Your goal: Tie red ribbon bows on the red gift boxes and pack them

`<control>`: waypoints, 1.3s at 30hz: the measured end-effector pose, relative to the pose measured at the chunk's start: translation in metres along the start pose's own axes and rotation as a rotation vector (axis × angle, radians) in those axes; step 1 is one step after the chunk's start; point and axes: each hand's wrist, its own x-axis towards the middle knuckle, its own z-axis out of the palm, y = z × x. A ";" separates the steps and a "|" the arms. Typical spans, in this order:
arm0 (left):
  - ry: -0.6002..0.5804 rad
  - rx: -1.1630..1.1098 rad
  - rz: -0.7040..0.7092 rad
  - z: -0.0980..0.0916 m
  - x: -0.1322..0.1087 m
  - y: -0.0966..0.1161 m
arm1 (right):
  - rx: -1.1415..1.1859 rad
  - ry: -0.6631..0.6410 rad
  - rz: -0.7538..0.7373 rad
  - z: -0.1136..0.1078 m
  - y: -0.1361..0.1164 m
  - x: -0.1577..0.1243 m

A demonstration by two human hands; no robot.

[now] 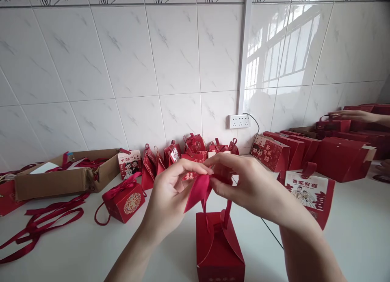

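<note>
A small red gift box [219, 249] stands on the white table [76, 249] right in front of me, its top flaps folded up. A red ribbon [198, 190] rises from the box top to my hands. My left hand [170, 196] pinches one side of the ribbon, fingers closed on it. My right hand [250, 184] pinches the other side, thumb and fingers pressed together. Both hands meet just above the box.
A finished red box with a bow [124, 200] and loose ribbons [39, 225] lie at the left, near an open cardboard box [61, 180]. Several red boxes [189, 152] line the tiled wall. Flat red boxes [307, 192] lie at right, where another person's hand [353, 116] reaches.
</note>
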 end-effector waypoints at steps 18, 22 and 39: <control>0.022 0.033 -0.020 -0.002 0.001 0.000 | -0.139 0.114 -0.029 0.008 -0.001 0.000; 0.028 0.031 -0.061 -0.005 0.001 -0.003 | -0.069 0.097 -0.025 0.008 -0.002 -0.001; 0.081 -0.225 -0.194 0.003 0.000 -0.010 | 0.069 0.365 -0.226 0.014 -0.001 0.000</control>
